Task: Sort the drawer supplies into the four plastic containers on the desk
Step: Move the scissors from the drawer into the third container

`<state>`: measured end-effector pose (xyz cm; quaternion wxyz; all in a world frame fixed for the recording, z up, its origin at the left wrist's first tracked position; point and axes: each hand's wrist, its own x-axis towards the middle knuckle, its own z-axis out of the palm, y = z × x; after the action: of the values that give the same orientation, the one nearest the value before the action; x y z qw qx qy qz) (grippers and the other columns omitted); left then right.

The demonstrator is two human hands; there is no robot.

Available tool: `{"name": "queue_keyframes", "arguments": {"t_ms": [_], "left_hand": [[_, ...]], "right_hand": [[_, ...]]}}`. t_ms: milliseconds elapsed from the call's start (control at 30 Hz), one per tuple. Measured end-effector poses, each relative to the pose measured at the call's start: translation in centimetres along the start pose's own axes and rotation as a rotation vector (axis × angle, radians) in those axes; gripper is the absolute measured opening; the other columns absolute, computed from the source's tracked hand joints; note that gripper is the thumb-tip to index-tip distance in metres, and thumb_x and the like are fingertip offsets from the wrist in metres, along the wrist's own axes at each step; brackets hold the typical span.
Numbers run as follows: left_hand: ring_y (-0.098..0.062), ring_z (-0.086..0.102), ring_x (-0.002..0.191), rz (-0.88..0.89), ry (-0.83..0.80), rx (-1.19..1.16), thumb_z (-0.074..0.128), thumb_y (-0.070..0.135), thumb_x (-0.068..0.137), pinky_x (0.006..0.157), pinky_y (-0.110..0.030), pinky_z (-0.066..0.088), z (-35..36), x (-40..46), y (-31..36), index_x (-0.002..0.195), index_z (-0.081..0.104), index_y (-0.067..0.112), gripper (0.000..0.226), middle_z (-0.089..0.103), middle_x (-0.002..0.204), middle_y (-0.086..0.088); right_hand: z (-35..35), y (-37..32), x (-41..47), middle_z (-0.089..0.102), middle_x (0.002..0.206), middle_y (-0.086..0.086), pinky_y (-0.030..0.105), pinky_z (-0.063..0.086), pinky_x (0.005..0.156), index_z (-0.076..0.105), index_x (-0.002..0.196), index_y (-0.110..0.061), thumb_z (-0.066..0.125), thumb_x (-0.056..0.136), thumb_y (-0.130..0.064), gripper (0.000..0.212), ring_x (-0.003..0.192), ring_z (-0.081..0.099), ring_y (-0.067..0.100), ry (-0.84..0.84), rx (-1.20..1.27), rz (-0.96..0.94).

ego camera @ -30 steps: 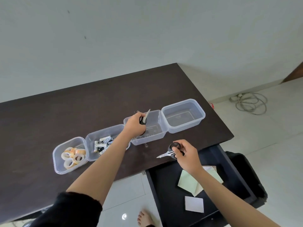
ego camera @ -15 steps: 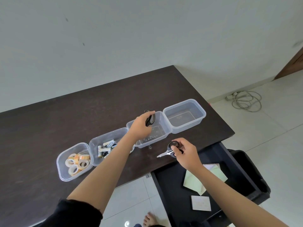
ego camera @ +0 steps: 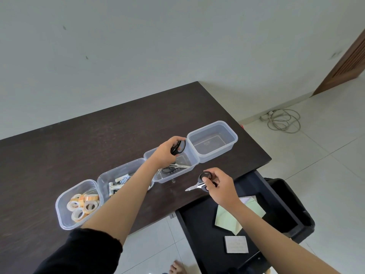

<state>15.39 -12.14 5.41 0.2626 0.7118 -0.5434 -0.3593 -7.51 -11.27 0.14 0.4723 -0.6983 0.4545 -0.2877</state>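
Two hands each pinch scissors: left hand point(ego camera: 165, 153) over the third container point(ego camera: 194, 165), right hand point(ego camera: 222, 185) just beside it.

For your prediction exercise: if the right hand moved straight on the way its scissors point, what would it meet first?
Probably the left forearm: the right hand's scissors point left, low over the desk. Depth is unclear, so it might pass underneath.
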Motion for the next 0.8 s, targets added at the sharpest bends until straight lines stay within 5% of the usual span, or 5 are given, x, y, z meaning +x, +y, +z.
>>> {"name": "queue_keyframes", "arguments": {"t_ms": [167, 267, 433, 633, 800], "left_hand": [[-0.022, 0.060, 0.104, -0.003, -0.067, 0.061, 0.044, -0.018, 0.072, 0.078, -0.025, 0.051, 0.8, 1.0, -0.4, 0.121, 0.058, 0.031, 0.071, 0.056, 0.120, 0.002], [-0.017, 0.060, 0.080, -0.021, 0.002, 0.099, 0.043, -0.014, 0.075, 0.061, -0.020, 0.046, 0.9, 0.9, -0.6, 0.122, 0.057, 0.028, 0.065, 0.048, 0.131, -0.002], [-0.020, 0.042, 0.128, 0.016, 0.248, 0.107, 0.062, 0.014, 0.083, 0.099, -0.024, 0.034, 0.1, -0.5, -2.4, 0.130, 0.050, 0.022, 0.049, 0.045, 0.136, -0.002], [-0.027, 0.014, 0.144, -0.140, 0.167, 0.199, 0.080, 0.055, 0.064, 0.118, -0.049, 0.014, -2.5, -3.6, -4.7, 0.149, 0.020, 0.022, 0.110, 0.019, 0.157, -0.002], [-0.021, 0.002, 0.148, -0.198, 0.034, 0.284, 0.082, 0.061, 0.053, 0.120, -0.051, 0.003, -2.0, -4.4, -7.3, 0.152, 0.002, 0.017, 0.134, 0.000, 0.161, 0.002]], "right_hand": [[0.0, 0.3, -0.2, 0.069, 0.091, -0.002, 0.030, 0.058, 0.082, 0.064, 0.103, -0.011, 0.067, 0.086, -0.008, 0.018, 0.086, 0.069, 0.015, 0.030, -0.031, -0.012], [0.0, -0.1, -0.1, 0.069, 0.092, 0.000, 0.035, 0.059, 0.081, 0.063, 0.103, -0.012, 0.065, 0.087, -0.008, 0.016, 0.087, 0.069, 0.016, 0.062, 0.026, 0.016], [0.1, -2.3, 1.8, 0.068, 0.094, -0.005, 0.037, 0.060, 0.080, 0.062, 0.103, -0.020, 0.065, 0.088, -0.013, 0.017, 0.090, 0.068, 0.016, 0.139, 0.139, 0.084], [2.1, -5.7, 5.5, 0.065, 0.091, -0.003, 0.023, 0.059, 0.068, 0.058, 0.110, -0.021, 0.066, 0.087, -0.019, 0.024, 0.081, 0.069, 0.015, 0.174, 0.132, 0.049], [5.7, -6.0, 8.3, 0.065, 0.082, 0.003, 0.016, 0.054, 0.059, 0.059, 0.112, -0.014, 0.063, 0.090, -0.018, 0.023, 0.066, 0.070, 0.015, 0.075, 0.000, 0.128]]}}
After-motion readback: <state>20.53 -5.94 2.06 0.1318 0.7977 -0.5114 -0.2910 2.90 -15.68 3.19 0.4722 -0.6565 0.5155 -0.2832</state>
